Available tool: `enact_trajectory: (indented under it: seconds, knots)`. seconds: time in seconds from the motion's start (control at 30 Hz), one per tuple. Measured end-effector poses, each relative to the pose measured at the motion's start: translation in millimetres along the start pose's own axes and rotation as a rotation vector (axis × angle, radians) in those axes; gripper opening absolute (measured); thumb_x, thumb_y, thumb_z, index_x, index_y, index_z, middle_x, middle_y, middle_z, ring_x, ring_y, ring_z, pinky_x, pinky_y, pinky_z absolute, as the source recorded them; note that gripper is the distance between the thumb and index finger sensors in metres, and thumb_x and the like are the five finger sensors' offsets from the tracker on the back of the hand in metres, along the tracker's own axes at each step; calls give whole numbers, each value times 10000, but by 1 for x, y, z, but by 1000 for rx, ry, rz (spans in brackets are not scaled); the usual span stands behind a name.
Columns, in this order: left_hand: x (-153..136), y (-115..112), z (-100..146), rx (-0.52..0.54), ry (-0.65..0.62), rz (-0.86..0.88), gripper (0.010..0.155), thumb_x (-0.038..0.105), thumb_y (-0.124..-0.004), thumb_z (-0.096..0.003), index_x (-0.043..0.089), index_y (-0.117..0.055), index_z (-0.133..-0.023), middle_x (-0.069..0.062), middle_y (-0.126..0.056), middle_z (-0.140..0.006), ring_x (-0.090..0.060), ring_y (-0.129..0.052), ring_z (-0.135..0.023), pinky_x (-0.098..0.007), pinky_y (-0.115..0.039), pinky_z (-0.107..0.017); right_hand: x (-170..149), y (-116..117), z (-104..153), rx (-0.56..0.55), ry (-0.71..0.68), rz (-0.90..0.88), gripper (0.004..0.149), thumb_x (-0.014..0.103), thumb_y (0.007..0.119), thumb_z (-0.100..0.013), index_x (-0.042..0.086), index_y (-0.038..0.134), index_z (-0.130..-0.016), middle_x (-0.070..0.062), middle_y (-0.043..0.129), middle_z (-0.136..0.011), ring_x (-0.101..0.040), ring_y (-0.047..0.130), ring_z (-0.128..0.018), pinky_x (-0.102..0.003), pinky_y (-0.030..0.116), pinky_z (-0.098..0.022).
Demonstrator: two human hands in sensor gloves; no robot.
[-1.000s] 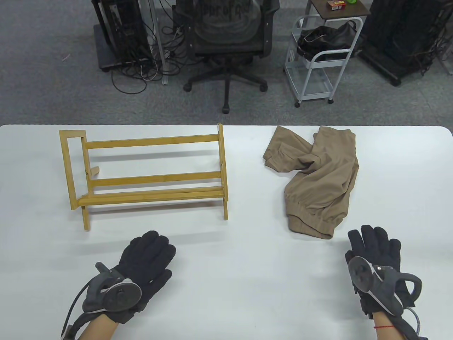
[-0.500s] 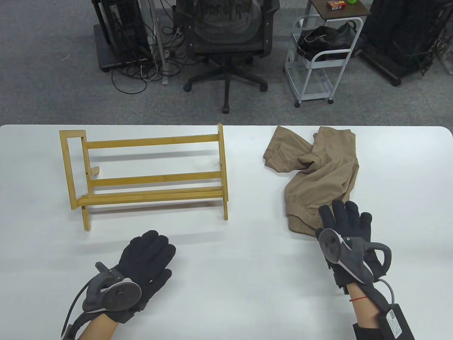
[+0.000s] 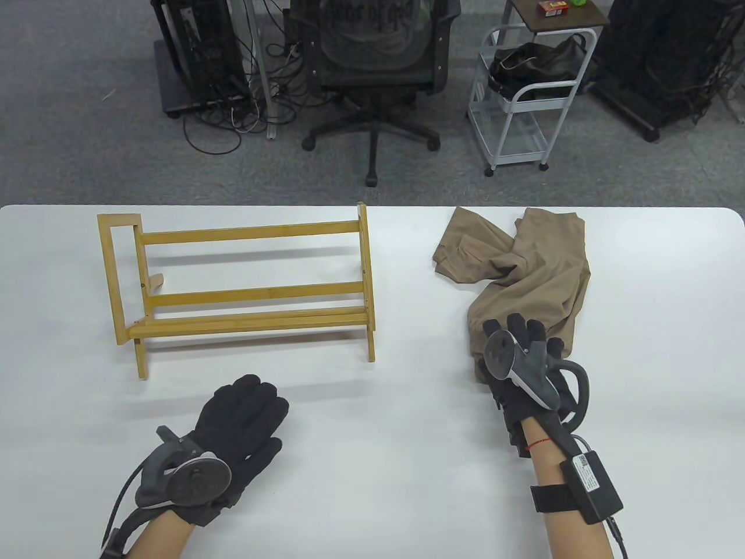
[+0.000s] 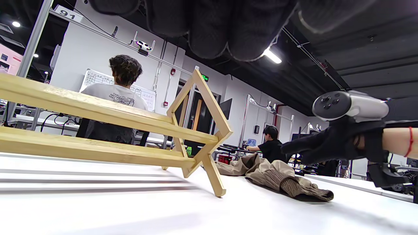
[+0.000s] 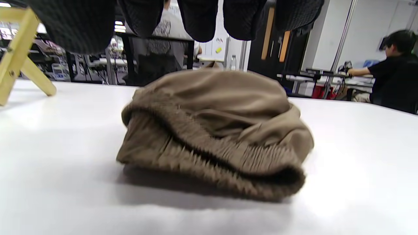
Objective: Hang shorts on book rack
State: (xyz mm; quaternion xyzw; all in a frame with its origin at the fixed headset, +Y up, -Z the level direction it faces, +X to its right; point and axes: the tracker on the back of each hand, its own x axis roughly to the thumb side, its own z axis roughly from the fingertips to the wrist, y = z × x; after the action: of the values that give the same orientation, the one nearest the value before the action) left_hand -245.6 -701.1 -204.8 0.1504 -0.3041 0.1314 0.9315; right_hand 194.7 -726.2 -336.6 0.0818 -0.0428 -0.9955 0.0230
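The tan shorts (image 3: pixel 527 273) lie crumpled on the right half of the white bench (image 3: pixel 407 466), one leg running toward the upper edge of the bench and the ribbed elastic waistband (image 5: pixel 209 163) bunched at the lower end of the heap. The right hand (image 3: pixel 524 367) sits over that waistband end in the table view, its fingers (image 3: pixel 518 326) spread and pointing up the frame; in the right wrist view the fingertips (image 5: pixel 199 19) hang above the cloth with a gap below them, and the left wrist view shows the hand raised over the shorts with fingers extended, so it is released and grasps nothing. The wooden book rack (image 3: pixel 244 285) stands on the left half of the bench, well apart from the shorts, with its horizontal rails bare and its A-shaped end frame (image 4: pixel 199 130) facing the shorts. The left hand (image 3: pixel 241 416) rests palm down on the bench at the lower left of the table view, just below the rack, fingers laid out loosely together and holding nothing. Beyond the bench, at the top of the table view, stand an office chair (image 3: pixel 372 64) and a white wheeled cart (image 3: pixel 524 110) holding a black bag.
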Motion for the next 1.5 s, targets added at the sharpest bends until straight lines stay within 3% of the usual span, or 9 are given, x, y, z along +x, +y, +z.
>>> enact_trajectory:
  seconds: [0.33, 0.5, 0.67, 0.83, 1.0, 1.17, 1.5]
  knots:
    - [-4, -1, -3, -3, 6, 18, 600, 533, -642, -467, 264, -724, -996, -28, -687, -1089, -366, -601, -1056, -617, -535, -697, 11, 37, -20, 178, 23, 60, 675, 608, 694, -439, 634, 312, -994, 38, 324, -1237, -429, 461, -1121, -605, 523, -803]
    - [-6, -1, -4, -2, 15, 18, 599, 535, -641, -467, 265, -726, -995, -27, -689, -1089, -366, -604, -1055, -617, -538, -696, 12, 51, -30, 230, 10, 45, 616, 568, 737, -439, 659, 418, -958, 43, 332, -1216, -414, 564, -1081, -581, 599, -774]
    - [-8, -1, -3, -10, 28, 22, 597, 533, -641, -467, 266, -727, -994, -27, -690, -1087, -367, -605, -1054, -617, -539, -695, 11, 45, -40, 158, 39, 47, 565, 444, 814, -455, 657, 550, -906, 75, 469, -1180, -360, 706, -1006, -467, 724, -743]
    - [-9, 0, -3, -1, 30, 23, 598, 535, -640, -467, 266, -730, -993, -26, -695, -1086, -366, -609, -1054, -618, -543, -694, 6, 43, -39, 27, 23, 54, 448, 333, 858, -463, 597, 706, -792, 83, 670, -1074, -289, 901, -794, -328, 868, -604]
    - [-13, 0, -2, 3, 55, 38, 598, 536, -640, -467, 265, -732, -992, -26, -698, -1084, -366, -615, -1052, -616, -549, -691, -7, 34, -41, 62, 55, -67, 395, 317, 883, -452, 559, 784, -748, 89, 745, -1028, -285, 966, -720, -322, 909, -546]
    - [-13, 2, 5, 11, 71, 61, 596, 535, -642, -466, 265, -735, -989, -27, -701, -1082, -368, -616, -1050, -618, -548, -690, -30, 17, -36, 50, 115, -218, 394, 307, 882, -459, 542, 788, -760, 96, 736, -1038, -278, 962, -740, -335, 907, -551]
    - [-12, 4, 6, 16, 71, 53, 595, 535, -641, -465, 266, -737, -988, -26, -705, -1080, -367, -619, -1048, -617, -551, -689, -54, -38, -20, -161, 161, -392, 387, 299, 883, -457, 514, 802, -769, 77, 744, -1036, -274, 965, -734, -342, 912, -537]
